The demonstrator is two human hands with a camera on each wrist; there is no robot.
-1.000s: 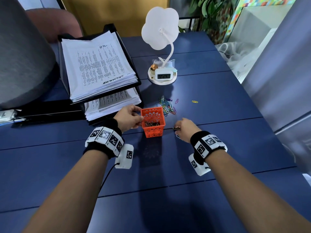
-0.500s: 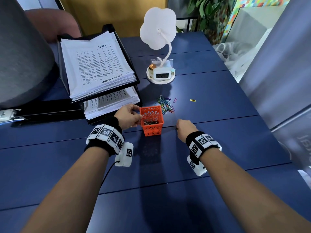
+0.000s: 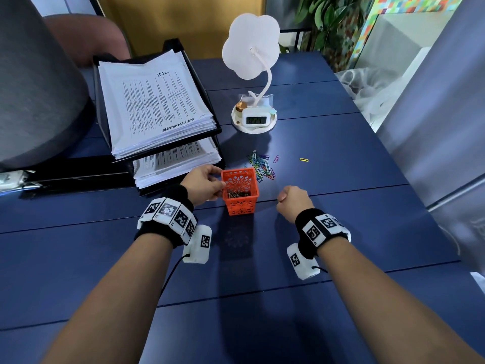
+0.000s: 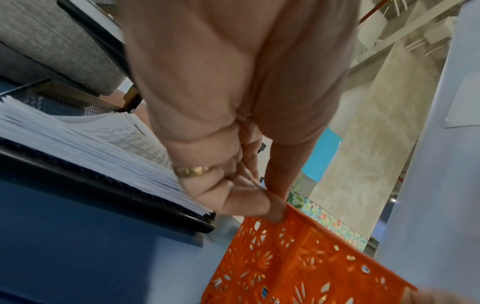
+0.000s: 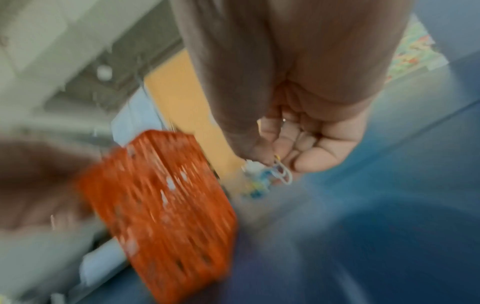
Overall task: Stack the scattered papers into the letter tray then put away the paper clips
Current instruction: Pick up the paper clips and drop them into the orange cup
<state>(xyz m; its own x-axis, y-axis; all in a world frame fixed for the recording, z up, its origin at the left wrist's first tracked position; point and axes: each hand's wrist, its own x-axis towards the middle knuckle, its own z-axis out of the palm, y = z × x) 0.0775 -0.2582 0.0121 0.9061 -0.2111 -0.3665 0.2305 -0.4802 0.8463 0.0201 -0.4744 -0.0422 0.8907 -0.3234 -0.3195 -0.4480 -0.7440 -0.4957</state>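
Note:
An orange lattice basket (image 3: 240, 191) stands on the blue table (image 3: 341, 219) with several paper clips in its bottom. My left hand (image 3: 203, 183) grips its left rim, thumb and fingers pinching the edge (image 4: 275, 214). My right hand (image 3: 291, 200) is curled just right of the basket, above the table. In the blurred right wrist view its fingertips pinch paper clips (image 5: 281, 172) next to the basket (image 5: 161, 205). A pile of coloured clips (image 3: 261, 166) lies behind the basket. A purple clip (image 3: 276, 159) and a yellow clip (image 3: 304, 160) lie apart. Papers (image 3: 154, 101) fill the black letter tray (image 3: 218, 130).
A white flower-shaped lamp with a small clock (image 3: 254, 119) stands behind the clip pile. A grey upholstered chair back (image 3: 34, 88) rises at the left. White plastic wrap (image 3: 367, 88) lies off the table's right edge. Bare blue tabletop stretches in front of my wrists.
My right hand has curled up off the table just right of the basket, and the loose clips that lay by it are gone from the surface. The left hand keeps its hold.

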